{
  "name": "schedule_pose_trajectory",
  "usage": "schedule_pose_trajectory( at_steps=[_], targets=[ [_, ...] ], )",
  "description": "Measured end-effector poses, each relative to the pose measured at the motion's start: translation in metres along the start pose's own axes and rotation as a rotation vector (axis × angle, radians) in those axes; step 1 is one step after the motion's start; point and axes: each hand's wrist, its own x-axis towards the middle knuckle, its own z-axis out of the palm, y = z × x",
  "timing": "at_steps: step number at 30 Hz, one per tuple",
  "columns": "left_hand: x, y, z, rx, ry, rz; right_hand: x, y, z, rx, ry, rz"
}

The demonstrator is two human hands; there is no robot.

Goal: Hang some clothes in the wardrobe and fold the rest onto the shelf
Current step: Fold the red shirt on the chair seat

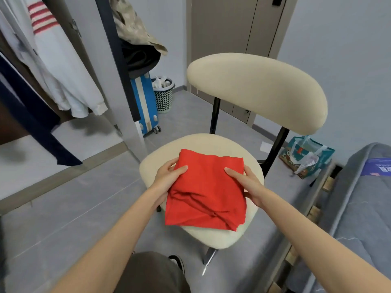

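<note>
A folded red garment (208, 191) lies on the cream seat of a chair (211, 142). My left hand (167, 180) grips its left edge, thumb on top and fingers tucked under the cloth. My right hand (245, 185) grips the right edge the same way. To the left stands the open wardrobe (69, 142), where a white garment with red stripes (61, 66) and a dark navy garment (31, 121) hang above its pale bottom shelf.
A blue suitcase (145, 104) and a mesh bin (163, 96) stand behind the wardrobe door. A camouflage garment (133, 26) hangs over that door. A teal bag (306, 155) sits on the floor beside a grey mattress (364, 197) at right.
</note>
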Motion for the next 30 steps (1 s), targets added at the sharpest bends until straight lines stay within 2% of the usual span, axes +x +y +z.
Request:
schedule_pose_trajectory(
  at_steps=[2,4,7,9,11,14,18,23,30],
  targets=[
    [0.017,-0.011,0.0,0.033,0.021,-0.067,0.019,0.011,0.0,-0.129,0.118,0.079],
    [0.029,-0.026,0.0,0.162,0.072,-0.113,0.033,0.027,0.003,-0.273,0.187,0.158],
    [0.043,-0.042,-0.002,0.313,0.158,-0.138,0.043,0.043,0.017,-0.443,0.277,0.191],
    [0.052,-0.04,-0.001,0.303,0.166,-0.176,0.046,0.046,0.028,-0.429,0.352,0.19],
    [0.061,-0.035,0.005,0.293,0.093,-0.202,0.048,0.05,0.038,-0.381,0.421,0.185],
    [0.065,-0.035,0.023,0.478,0.056,-0.143,0.047,0.06,0.046,-0.422,0.486,0.113],
    [0.056,-0.044,0.031,0.708,0.101,-0.009,0.041,0.073,0.044,-0.55,0.498,-0.041],
    [0.045,-0.058,0.03,0.732,0.102,0.057,0.039,0.078,0.036,-0.597,0.439,-0.099],
    [0.016,-0.062,0.028,0.648,0.108,0.051,0.02,0.076,0.032,-0.493,0.374,-0.114]
  ],
)
